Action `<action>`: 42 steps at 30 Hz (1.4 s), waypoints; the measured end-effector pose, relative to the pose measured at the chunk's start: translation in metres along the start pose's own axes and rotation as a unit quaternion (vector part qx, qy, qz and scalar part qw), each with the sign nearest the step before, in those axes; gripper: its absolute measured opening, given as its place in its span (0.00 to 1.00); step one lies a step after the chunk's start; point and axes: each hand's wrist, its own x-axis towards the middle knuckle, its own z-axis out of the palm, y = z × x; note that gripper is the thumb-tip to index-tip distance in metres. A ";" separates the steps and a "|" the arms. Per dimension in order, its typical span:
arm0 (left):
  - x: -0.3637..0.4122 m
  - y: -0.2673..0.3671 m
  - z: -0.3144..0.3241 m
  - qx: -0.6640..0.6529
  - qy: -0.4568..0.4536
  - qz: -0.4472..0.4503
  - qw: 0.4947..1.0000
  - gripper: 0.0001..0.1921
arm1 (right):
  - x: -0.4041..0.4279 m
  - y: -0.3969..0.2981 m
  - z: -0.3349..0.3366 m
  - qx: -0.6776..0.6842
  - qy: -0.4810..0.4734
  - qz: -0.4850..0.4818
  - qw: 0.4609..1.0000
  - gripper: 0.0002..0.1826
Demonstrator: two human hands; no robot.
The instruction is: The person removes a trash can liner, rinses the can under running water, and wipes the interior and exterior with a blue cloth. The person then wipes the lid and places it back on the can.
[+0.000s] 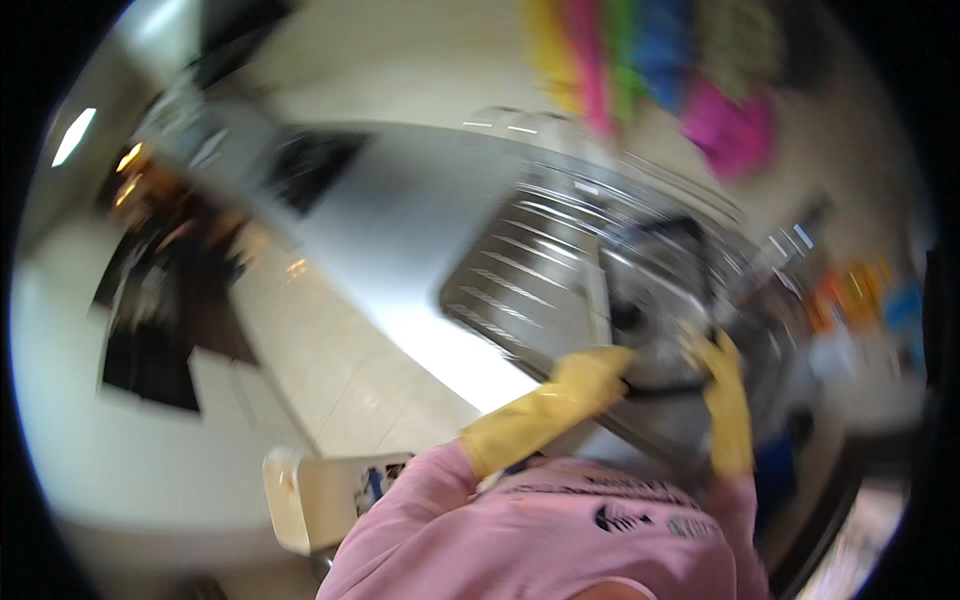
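Yellow rubber gloves cover both my hands. A rectangular piece with a dark rim (pixel 664 391) is tilted over the stainless steel sink basin; its middle looks see-through or shiny, and blur hides its exact kind. My left hand (pixel 596 375) is curled at its near left corner. On the right side, my right hand (pixel 712 356) grips the rim, with the dark edge showing between thumb and fingers. A dark round spot, likely the drain (pixel 625 316), shows within the rim.
Left of the basin lies a ribbed steel drainboard (pixel 517 277). Colored cloths or gloves (pixel 652 67) hang on the wall. Blurred bottles (pixel 847 300) stand at right. A cream bin (pixel 322 499) is at lower left, and a dark stovetop (pixel 315 169) sits farther along the counter (pixel 390 232).
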 end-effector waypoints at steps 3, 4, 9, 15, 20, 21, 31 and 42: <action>0.023 -0.017 -0.007 0.231 0.033 0.294 0.927 0.30 | -0.008 -0.024 -0.003 -0.043 -0.013 0.003 0.999 0.35; 0.031 -0.023 -0.004 0.273 0.022 0.310 0.910 0.31 | -0.006 -0.033 -0.005 -0.056 -0.015 0.034 0.998 0.36; 0.091 -0.043 0.007 0.395 -0.150 0.191 0.886 0.20 | 0.034 -0.031 -0.025 -0.094 -0.071 0.024 0.993 0.36; 0.104 -0.023 0.026 0.425 -0.194 0.197 0.862 0.13 | 0.087 0.039 -0.097 -0.204 0.087 -0.012 0.975 0.25; 0.092 -0.018 0.026 0.613 0.123 0.209 0.752 0.17 | 0.068 0.096 -0.095 -0.008 0.388 0.044 0.921 0.26; 0.092 -0.021 0.020 0.533 0.068 0.226 0.812 0.17 | 0.059 0.094 -0.086 0.028 0.293 0.036 0.955 0.26; 0.087 0.044 -0.053 0.543 -0.216 0.066 0.808 0.20 | 0.046 0.020 0.050 -0.158 0.224 0.001 0.962 0.29; 0.067 0.046 -0.070 0.572 -0.161 0.089 0.800 0.12 | 0.066 0.035 0.075 -0.305 0.289 0.021 0.907 0.21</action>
